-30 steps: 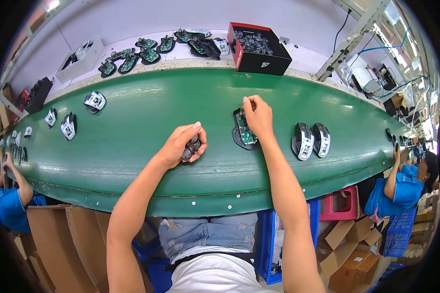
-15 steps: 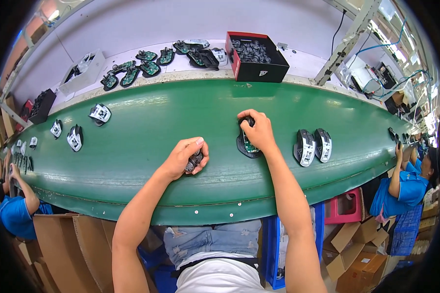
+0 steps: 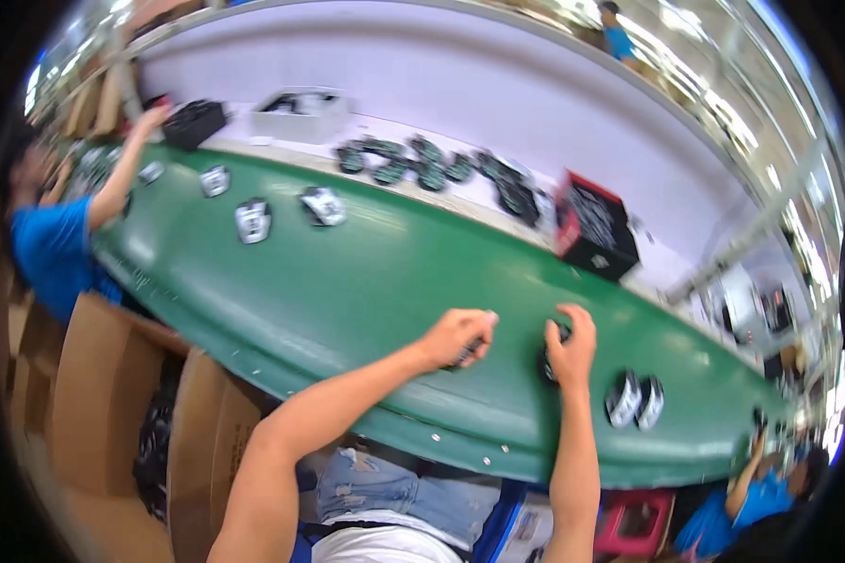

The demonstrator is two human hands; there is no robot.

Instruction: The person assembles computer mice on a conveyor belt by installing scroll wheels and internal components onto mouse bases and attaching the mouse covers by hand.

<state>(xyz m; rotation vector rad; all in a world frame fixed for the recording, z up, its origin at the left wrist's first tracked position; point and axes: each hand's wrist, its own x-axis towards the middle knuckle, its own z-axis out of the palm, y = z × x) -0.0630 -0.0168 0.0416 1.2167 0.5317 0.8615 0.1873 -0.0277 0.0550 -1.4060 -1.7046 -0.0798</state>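
My left hand (image 3: 455, 338) is closed around a few small dark parts (image 3: 468, 355), mostly hidden by the fingers and blurred; they look like mouse scroll wheels. To its right, my right hand (image 3: 576, 352) curls its thumb and fingers around a black computer mouse base (image 3: 547, 364), which rests on the green work surface (image 3: 376, 272). The green circuit board in this base shows only in the earlier frame. Just right of that hand, two silver-and-black mouse shells (image 3: 622, 402) lie side by side. More such mouse shells (image 3: 253, 221) sit at the far left.
Along the white back ledge lie several mouse bases with circuit boards (image 3: 429, 167), a red-and-black box (image 3: 599, 258) of small dark parts and a grey bin (image 3: 296, 122). Co-workers in blue sit left (image 3: 52, 244) and right (image 3: 770, 507). Cardboard boxes (image 3: 94, 403) stand at lower left.
The view has swung left and tilted, so the scene sits lower and further right. Both hands keep their hold. The left co-worker's arm now reaches toward the black box on the ledge.
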